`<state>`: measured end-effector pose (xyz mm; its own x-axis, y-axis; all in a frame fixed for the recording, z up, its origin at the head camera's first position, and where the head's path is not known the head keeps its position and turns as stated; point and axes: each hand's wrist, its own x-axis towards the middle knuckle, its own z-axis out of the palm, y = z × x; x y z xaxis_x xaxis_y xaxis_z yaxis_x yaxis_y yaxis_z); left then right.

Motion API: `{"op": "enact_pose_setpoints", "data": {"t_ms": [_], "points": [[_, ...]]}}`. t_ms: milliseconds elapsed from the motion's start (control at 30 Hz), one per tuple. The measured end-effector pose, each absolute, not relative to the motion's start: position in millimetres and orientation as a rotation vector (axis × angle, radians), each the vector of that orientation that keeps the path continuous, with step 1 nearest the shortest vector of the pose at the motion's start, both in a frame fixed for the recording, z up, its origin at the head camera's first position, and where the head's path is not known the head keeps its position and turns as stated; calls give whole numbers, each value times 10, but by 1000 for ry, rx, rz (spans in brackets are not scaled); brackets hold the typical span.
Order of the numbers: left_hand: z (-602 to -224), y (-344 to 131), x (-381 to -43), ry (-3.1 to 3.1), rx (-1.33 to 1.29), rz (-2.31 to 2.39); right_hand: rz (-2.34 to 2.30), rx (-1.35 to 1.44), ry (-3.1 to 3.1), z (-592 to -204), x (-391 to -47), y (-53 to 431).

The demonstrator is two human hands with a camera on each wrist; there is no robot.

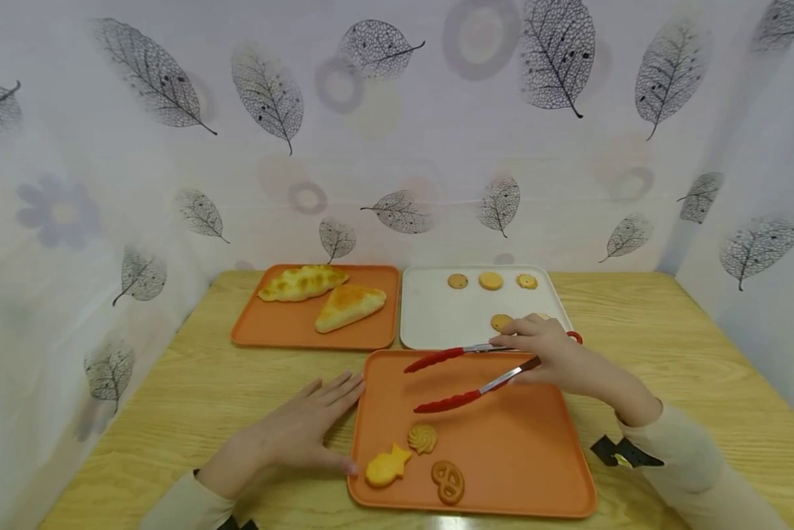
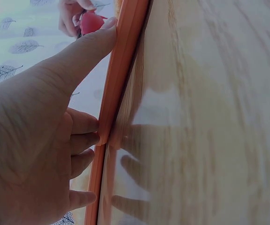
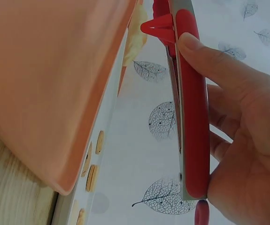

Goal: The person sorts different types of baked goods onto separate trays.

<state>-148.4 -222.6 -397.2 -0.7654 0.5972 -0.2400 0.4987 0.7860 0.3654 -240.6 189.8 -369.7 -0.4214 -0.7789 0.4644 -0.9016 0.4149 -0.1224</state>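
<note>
My right hand (image 1: 552,353) grips a pair of red-tipped tongs (image 1: 446,402) by the handles, thumb along the red grip (image 3: 193,108) in the right wrist view. The tongs' arms are spread, with nothing between the tips, over the near orange tray (image 1: 503,471). On that tray's left part lie a swirl cookie (image 1: 423,439), a yellow fish-shaped cookie (image 1: 387,467) and a pretzel-shaped cookie (image 1: 448,482). My left hand (image 1: 297,427) lies at the tray's left edge, fingers spread, the thumb and fingertips touching its rim (image 2: 120,70) in the left wrist view.
A white tray (image 1: 437,316) behind holds several cookies, including a round thick one (image 1: 490,280); my right hand partly covers its front. On the far-left orange tray (image 1: 278,331) sit a long bread (image 1: 303,283) and a triangular bread (image 1: 350,307). Leaf-patterned cloth (image 1: 397,169) encloses the wooden table (image 1: 171,412).
</note>
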Motion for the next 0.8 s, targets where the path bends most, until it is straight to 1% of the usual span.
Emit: {"op": "enact_pose_setpoints", "data": {"t_ms": [367, 800], "points": [[-3982, -2223, -1492, 2628, 831, 394, 619, 1638, -2409, -3701, -2344, 1877], [-3984, -2220, -1490, 2634, 839, 401, 537, 1629, -2491, -3733, -2298, 1840]]}}
